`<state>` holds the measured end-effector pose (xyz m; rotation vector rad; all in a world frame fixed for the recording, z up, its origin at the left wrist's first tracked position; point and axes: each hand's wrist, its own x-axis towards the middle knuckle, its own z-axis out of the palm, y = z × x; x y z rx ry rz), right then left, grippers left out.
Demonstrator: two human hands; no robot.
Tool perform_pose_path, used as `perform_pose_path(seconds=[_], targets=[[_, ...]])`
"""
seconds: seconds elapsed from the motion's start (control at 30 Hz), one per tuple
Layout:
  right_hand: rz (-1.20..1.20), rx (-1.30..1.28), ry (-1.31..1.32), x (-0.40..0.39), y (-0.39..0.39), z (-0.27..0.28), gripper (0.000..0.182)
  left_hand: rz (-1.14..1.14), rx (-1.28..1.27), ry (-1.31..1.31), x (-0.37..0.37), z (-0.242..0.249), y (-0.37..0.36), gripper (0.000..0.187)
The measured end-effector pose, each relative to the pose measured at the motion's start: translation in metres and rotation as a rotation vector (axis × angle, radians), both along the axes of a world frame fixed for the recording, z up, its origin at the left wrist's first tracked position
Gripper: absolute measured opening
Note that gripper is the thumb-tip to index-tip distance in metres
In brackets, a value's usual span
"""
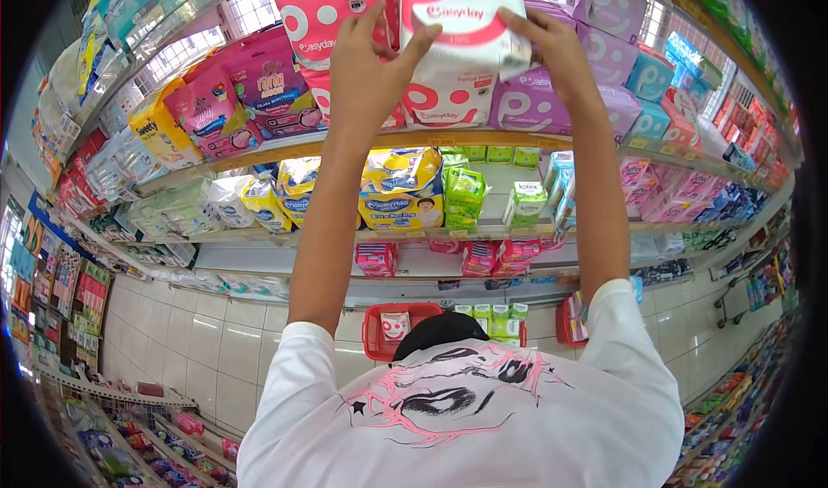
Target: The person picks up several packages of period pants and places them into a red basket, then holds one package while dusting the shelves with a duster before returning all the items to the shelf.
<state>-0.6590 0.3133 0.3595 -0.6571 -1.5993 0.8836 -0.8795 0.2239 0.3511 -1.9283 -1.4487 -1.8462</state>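
Observation:
A white and pink Easyday period pants pack (448, 12) stands on top of a similar Easyday pack (448, 100) on the upper shelf. My right hand (552, 53) grips its right edge, with fingers over the front. My left hand (373, 78) has its fingers spread. Its thumb reaches over the white pack's left side, and the other fingers lie in front of a red Easyday pack (323, 22). Purple Easyday packs (543, 104) sit beside my right hand.
The upper shelf edge (440, 140) carries price labels. Below are yellow diaper packs (401, 190) and green Kotex packs (526, 203). On the floor a red basket (373, 337) holds a white and pink pack. A shopping cart (733, 303) stands at the right.

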Motion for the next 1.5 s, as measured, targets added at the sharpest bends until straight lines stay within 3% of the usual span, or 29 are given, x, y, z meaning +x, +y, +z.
perform_pose_path(seconds=[0.1,0.33,0.37,0.47,0.53,0.57,0.67,0.73,0.87,0.97,1.03,1.17,1.23,1.27,1.33,1.37,1.47,1.5], targets=[[-0.06,0.018,-0.047,-0.001,0.032,0.026,0.057,0.094,0.128,0.087,-0.003,0.017,0.01,0.047],[-0.106,0.013,-0.159,-0.021,0.085,0.055,0.051,0.241,0.248,0.167,-0.027,0.003,0.035,0.033],[-0.174,-0.006,-0.191,-0.027,0.086,0.061,0.038,0.244,0.283,0.185,-0.03,0.0,0.037,0.031],[-0.226,-0.043,-0.344,-0.033,0.091,0.089,0.05,0.251,0.329,0.23,-0.034,-0.004,0.043,0.029],[-0.3,0.088,-0.518,-0.034,0.122,0.089,0.056,0.254,0.335,0.254,-0.036,-0.007,0.044,0.027],[-0.38,0.247,-0.742,-0.034,0.142,0.087,0.059,0.247,0.317,0.255,-0.037,-0.007,0.043,0.028],[-0.721,1.086,-1.612,-0.039,0.181,0.081,0.068,0.254,0.304,0.291,-0.038,-0.007,0.04,0.03],[-0.411,0.069,-0.516,-0.038,0.179,0.072,0.071,0.269,0.307,0.324,-0.039,-0.007,0.039,0.031],[-0.403,0.193,-0.563,-0.043,0.196,0.065,0.072,0.227,0.258,0.324,-0.04,-0.009,0.039,0.032],[-0.479,0.229,-0.745,-0.043,0.217,0.073,0.07,0.226,0.233,0.328,-0.039,-0.008,0.035,0.032],[-0.529,0.584,-1.281,-0.042,0.264,0.078,0.073,0.229,0.214,0.332,-0.039,-0.008,0.033,0.033],[-0.423,0.717,-1.293,-0.039,0.232,0.074,0.071,0.19,0.198,0.318,-0.041,-0.009,0.035,0.034],[-0.517,0.109,-1.228,-0.043,0.175,0.084,0.092,0.184,0.196,0.317,-0.042,-0.01,0.035,0.033],[-0.517,0.111,-1.228,-0.053,0.147,0.076,0.092,0.199,0.216,0.342,-0.043,-0.011,0.035,0.034],[-0.905,0.44,-1.055,-0.07,0.116,0.067,0.116,0.217,0.245,0.367,-0.043,-0.01,0.037,0.034],[-0.65,0.42,-1.107,-0.074,0.119,0.076,0.127,0.213,0.247,0.36,-0.043,-0.011,0.037,0.034],[-0.609,0.522,-1.29,-0.087,0.075,0.075,0.118,0.216,0.237,0.361,-0.041,-0.012,0.036,0.034],[-0.636,0.606,-1.245,-0.089,0.093,0.065,0.11,0.224,0.232,0.367,-0.04,-0.011,0.035,0.034]])
